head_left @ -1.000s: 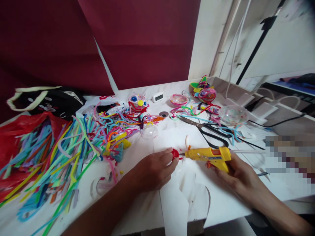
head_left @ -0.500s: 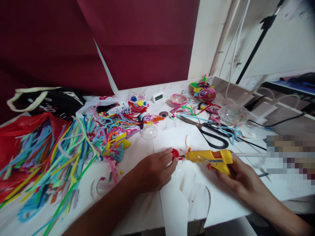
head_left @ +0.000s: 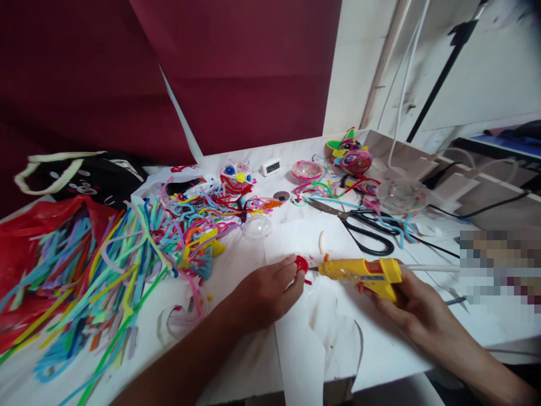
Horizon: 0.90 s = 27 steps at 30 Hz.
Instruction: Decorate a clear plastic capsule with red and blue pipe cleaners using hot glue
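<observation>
My left hand (head_left: 273, 290) pinches a small red coil of pipe cleaner (head_left: 301, 264) between thumb and fingertips, above the white paper. A short red end sticks out below it. My right hand (head_left: 403, 304) is wrapped round the handle of a yellow hot glue gun (head_left: 359, 270), which points left. Its metal nozzle is right beside the red coil; whether they touch I cannot tell. A clear glue stick (head_left: 426, 267) juts from the gun's back. Beyond the gun lie large black-handled scissors (head_left: 359, 225), blades spread.
Loose pipe cleaners (head_left: 122, 270) cover the table's left side, beside a red plastic bag (head_left: 21, 242). Clear plastic half-shells (head_left: 257, 227), a small digital clock (head_left: 270, 167) and a colourful decorated figure (head_left: 350, 155) stand towards the back. Cut white paper (head_left: 300, 361) hangs over the front edge.
The red coil has turned slightly in my left fingers, and its short end now slants downward. The glue gun has barely moved.
</observation>
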Each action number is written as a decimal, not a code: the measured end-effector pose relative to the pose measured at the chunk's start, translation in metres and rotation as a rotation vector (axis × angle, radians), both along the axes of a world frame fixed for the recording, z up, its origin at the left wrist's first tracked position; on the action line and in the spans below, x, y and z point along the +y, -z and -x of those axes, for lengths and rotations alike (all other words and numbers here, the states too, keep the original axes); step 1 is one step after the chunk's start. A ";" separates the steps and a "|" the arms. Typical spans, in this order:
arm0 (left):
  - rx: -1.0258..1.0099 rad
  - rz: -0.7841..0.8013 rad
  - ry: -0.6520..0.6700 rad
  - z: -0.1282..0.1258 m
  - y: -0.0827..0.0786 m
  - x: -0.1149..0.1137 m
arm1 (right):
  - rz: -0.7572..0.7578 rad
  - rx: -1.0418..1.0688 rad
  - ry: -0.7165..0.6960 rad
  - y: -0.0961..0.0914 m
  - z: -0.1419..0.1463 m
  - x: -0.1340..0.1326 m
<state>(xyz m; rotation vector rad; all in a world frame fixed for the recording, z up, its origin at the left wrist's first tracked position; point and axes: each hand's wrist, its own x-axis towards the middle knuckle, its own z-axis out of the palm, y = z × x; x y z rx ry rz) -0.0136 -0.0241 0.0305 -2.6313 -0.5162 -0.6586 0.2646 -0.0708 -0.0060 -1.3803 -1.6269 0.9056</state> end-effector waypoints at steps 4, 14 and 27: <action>-0.006 -0.023 -0.009 -0.001 0.000 -0.001 | -0.019 -0.056 -0.012 0.001 0.000 -0.001; -0.035 -0.056 -0.012 -0.003 0.002 -0.001 | -0.082 -0.147 -0.032 0.005 -0.004 -0.006; -0.037 -0.059 -0.022 -0.005 0.005 -0.001 | -0.115 -0.164 -0.032 0.002 -0.002 -0.004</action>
